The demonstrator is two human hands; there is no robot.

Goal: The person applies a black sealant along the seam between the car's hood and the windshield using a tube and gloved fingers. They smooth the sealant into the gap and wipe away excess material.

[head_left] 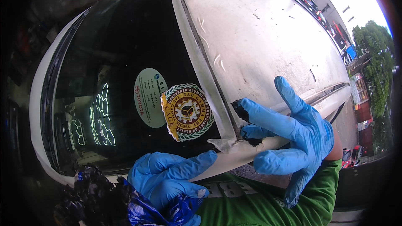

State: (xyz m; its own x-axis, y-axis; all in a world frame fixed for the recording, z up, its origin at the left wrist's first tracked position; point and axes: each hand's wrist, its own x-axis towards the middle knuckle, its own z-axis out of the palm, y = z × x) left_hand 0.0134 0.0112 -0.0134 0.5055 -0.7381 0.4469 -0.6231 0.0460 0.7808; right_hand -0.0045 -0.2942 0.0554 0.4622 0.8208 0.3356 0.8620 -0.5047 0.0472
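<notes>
My left hand (167,175), in a blue glove, is closed on a crumpled blue plastic bag (146,209) at the lower left. A lump of shiny black, sticky-looking material (92,196) bulges from it. My right hand (295,129), also gloved in blue, is open with fingers spread over the roof corner of a white vehicle. Black material (239,110) covers its index fingertip, and more dark stuff shows by the finger below. The white roof (268,46) is scuffed, with a dark seam (205,58) between it and the glass. Near the corner, a pale strip (224,144) peels up.
Dark vehicle glass (121,42) fills the left, bearing an oval sticker (149,97) and a round emblem sticker (189,112). A roof-side groove (326,93) runs along the right. Beyond stand trees (372,58) and a building (335,0). My green shirt (251,205) is below.
</notes>
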